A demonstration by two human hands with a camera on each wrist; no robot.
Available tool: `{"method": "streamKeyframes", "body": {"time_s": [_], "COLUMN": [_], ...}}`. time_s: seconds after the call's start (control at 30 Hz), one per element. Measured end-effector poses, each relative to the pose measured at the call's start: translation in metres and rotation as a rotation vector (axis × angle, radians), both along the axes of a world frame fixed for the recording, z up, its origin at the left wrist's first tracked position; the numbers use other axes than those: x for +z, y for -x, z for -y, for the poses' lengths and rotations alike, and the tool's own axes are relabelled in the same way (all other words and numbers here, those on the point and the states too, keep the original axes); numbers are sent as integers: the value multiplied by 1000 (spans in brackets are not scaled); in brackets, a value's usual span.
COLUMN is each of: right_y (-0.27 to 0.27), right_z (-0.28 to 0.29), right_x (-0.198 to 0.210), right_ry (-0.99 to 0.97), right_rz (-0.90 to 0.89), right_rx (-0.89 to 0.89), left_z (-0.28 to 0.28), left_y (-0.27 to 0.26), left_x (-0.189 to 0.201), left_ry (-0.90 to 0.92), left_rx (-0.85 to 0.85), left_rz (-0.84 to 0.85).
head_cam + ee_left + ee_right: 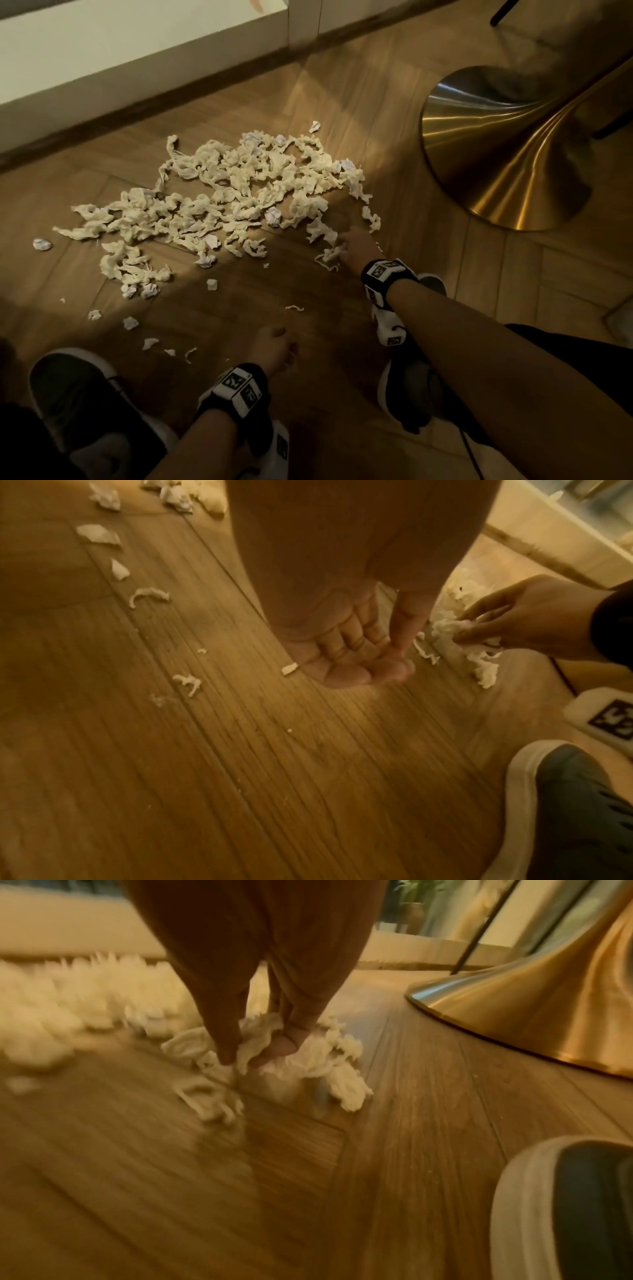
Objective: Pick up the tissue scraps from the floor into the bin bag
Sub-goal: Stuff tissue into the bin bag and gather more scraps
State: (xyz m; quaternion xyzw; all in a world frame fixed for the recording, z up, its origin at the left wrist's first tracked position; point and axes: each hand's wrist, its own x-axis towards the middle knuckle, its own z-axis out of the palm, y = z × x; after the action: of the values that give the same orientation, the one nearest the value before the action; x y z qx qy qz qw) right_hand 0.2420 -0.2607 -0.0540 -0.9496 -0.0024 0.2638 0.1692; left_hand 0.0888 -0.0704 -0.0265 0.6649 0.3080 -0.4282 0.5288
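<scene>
Pinching a scrap (255,1030) at the near edge of the pile (233,192), the right hand (361,243) takes the easiest reach; the left hand (274,346) hangs clenched, empty.

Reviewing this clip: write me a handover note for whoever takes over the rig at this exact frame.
Right hand: pinches a tissue clump at the near right edge of the pile, low at the floor.
Left hand: fingers curled, holding nothing, above the wooden floor.
Tissue pile: spread over the floor, left of the gold table base; stray scraps lie nearer the shoes.
Bin bag: not in any view.
Done: nothing visibly bagged.
Left: find the bag, drop this clump in, then clear the pile and the strays.
</scene>
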Motion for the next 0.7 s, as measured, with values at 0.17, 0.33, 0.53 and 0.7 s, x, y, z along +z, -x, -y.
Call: {"method": "streamKeyframes", "body": {"time_s": [0.17, 0.33, 0.53, 0.7], "right_y": [30, 76, 144, 188], "right_z": [-5, -21, -54, -72], "right_x": [46, 89, 132, 159], "right_ry": [-235, -442, -760, -912], "right_rz": [68, -132, -366, -329], "right_rx": [-109, -182, -182, -155], "left_z": [-7, -17, -28, -25], "left_y": [-7, 3, 21, 73], "left_x": [28, 48, 80, 98], "left_ry": [-52, -64, 19, 396], "left_rx": [-24, 119, 489, 596], "left_rz": [132, 194, 120, 7]}}
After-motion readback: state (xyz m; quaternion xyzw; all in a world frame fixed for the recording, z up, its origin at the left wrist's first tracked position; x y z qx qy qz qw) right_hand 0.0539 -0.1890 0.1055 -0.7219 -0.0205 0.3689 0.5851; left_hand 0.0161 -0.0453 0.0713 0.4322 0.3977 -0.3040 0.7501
